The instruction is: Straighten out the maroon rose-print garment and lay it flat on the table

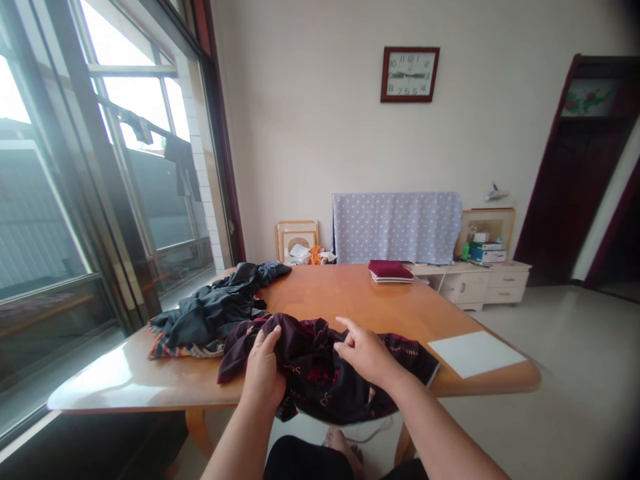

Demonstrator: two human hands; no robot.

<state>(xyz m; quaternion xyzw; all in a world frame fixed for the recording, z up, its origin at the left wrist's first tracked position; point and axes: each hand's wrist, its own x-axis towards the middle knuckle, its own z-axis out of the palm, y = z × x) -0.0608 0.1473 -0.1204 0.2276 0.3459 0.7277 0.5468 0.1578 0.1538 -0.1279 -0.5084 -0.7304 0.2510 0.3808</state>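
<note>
Garment (320, 373) on table (350, 293) near edge; clothes pile (210, 313) left; paper (475, 353) right.

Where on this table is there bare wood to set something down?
Bare wood lies mid-table, between the dark clothes pile and the folded red cloth; also the near-left corner. Crowded: the patterned garment under both hands, and the white sheet.

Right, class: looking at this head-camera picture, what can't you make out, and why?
- Dark garment: its type; crumpled, near part hangs over the table edge.
- Left hand: fingertips buried in the cloth.
- Right hand: grip unclear; only a raised finger shows.
- Clothes pile: number of pieces; heaped together.
- Clock: hands too small to read.
</note>
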